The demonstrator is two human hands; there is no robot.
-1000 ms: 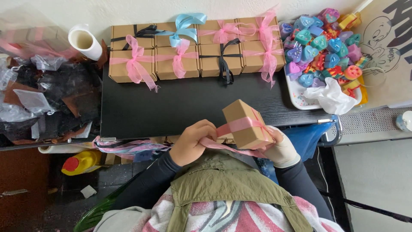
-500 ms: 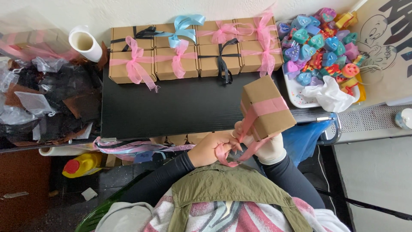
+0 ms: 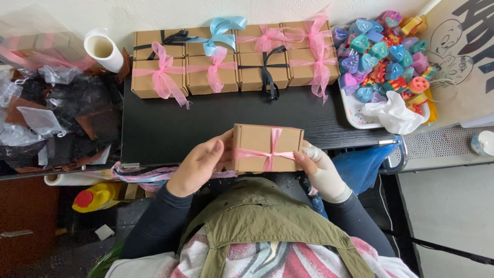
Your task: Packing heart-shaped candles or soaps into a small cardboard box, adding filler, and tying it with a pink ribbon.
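While hands (image 3: 257, 162) hold box (image 3: 266, 148), ribboned boxes (image 3: 234, 56) behind, tray (image 3: 351, 114) right.

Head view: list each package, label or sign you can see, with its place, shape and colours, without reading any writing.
Kraft box: square, brown, pink ribbon crossed, held between left hand and right hand.
Tied boxes: two rows at the table's back; pink, blue, black bows.
Poster: far right, beige, black cartoon drawing.
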